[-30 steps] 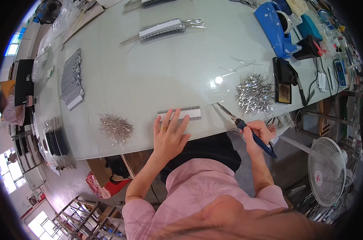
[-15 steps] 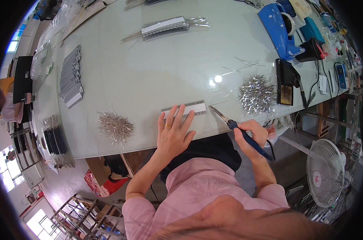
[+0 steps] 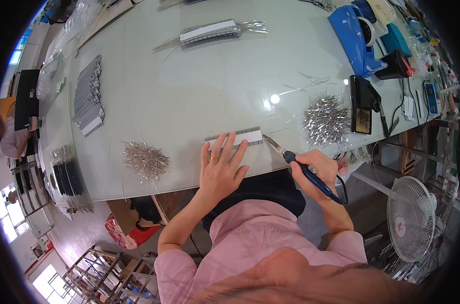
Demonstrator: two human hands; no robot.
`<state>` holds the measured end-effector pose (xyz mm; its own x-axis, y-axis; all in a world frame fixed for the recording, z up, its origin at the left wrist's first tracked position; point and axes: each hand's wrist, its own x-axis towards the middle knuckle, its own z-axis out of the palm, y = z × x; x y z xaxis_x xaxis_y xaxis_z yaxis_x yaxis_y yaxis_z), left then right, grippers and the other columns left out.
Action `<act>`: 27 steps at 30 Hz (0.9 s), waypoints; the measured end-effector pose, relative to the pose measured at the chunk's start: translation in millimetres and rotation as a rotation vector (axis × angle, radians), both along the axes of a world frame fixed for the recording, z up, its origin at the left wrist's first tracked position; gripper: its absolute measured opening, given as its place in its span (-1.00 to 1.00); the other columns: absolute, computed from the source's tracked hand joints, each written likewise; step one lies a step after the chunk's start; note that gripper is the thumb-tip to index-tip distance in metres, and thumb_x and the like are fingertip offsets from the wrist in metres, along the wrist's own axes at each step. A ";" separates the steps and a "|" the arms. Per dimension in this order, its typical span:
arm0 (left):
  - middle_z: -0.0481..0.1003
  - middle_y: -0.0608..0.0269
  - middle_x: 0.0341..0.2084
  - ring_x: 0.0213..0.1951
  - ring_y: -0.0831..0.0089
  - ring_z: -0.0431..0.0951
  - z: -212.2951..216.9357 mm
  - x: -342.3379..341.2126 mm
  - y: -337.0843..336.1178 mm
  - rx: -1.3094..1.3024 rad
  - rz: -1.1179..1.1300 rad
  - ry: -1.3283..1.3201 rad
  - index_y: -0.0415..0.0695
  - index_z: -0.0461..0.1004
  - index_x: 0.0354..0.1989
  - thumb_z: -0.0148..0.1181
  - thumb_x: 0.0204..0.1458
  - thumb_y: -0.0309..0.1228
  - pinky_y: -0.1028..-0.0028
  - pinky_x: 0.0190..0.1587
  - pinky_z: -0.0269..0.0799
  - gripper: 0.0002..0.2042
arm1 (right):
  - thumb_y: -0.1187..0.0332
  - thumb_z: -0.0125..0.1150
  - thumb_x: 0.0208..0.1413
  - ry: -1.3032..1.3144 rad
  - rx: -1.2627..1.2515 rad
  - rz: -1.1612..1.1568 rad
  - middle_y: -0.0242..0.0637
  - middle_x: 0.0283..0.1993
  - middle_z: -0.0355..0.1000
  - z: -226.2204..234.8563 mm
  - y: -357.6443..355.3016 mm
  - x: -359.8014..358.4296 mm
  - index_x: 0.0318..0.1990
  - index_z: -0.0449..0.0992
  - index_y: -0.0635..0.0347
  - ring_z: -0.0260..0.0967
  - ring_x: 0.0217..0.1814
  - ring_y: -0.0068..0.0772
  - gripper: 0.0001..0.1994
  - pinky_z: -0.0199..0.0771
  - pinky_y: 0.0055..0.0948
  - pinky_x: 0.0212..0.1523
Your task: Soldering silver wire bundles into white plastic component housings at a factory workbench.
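A flat grey strip with a white band (image 3: 252, 137) lies on the table near its front edge. My left hand (image 3: 223, 166) rests on this strip with fingers stretched out and spread, pressing it from above. In my right hand (image 3: 316, 171) is a soldering iron (image 3: 303, 169) with a blue handle and a cord. The iron's metal tip touches or almost touches the strip's right end, where a thin wire runs off to the right. Whether the tip makes contact is too small to tell.
Piles of short silvery wires lie right (image 3: 325, 120) and left (image 3: 145, 161). Farther off is a wired strip stack (image 3: 209, 33); grey strips (image 3: 88, 99) lie left. A black soldering stand (image 3: 362, 104), blue tape dispenser (image 3: 352, 38) and black cup (image 3: 394, 65) stand right. A fan (image 3: 411, 219) is below.
My right hand has shifted slightly left, bringing the soldering iron's tip closer to the strip's right end. My left hand keeps its place on the strip.
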<state>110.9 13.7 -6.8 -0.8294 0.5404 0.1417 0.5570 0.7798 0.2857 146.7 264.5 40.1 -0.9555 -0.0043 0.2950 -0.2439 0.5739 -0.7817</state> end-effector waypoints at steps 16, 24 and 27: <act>0.19 0.03 0.33 0.35 0.06 0.15 4.8 16.2 -70.9 -0.046 0.258 0.134 -0.01 0.34 0.28 0.17 0.04 -0.16 -0.06 0.33 -0.14 -0.42 | 0.56 0.34 -0.01 -0.220 -0.312 -0.191 -0.29 -0.47 0.46 -18.5 1.5 19.0 -0.31 0.52 0.32 0.38 -0.45 -0.61 -0.88 0.37 -0.61 -0.42; 0.22 0.01 0.30 0.34 0.04 0.15 11.3 21.5 -106.0 -0.103 0.450 0.199 -0.07 0.38 0.25 0.06 0.16 -0.19 -0.09 0.31 -0.13 -0.52 | 0.63 0.31 -0.07 -0.094 -0.016 -0.063 -0.24 -0.46 0.47 2.7 -9.2 2.8 -0.35 0.50 0.32 0.40 -0.47 -0.55 -0.87 0.37 -0.59 -0.42; 0.23 0.02 0.30 0.34 0.04 0.14 11.9 22.0 -111.7 -0.116 0.503 0.209 -0.06 0.38 0.25 0.05 0.17 -0.18 -0.10 0.30 -0.13 -0.52 | 0.62 0.32 -0.07 -0.067 0.034 -0.042 -0.23 -0.45 0.47 8.9 -13.0 0.5 -0.35 0.50 0.32 0.42 -0.47 -0.52 -0.87 0.39 -0.57 -0.40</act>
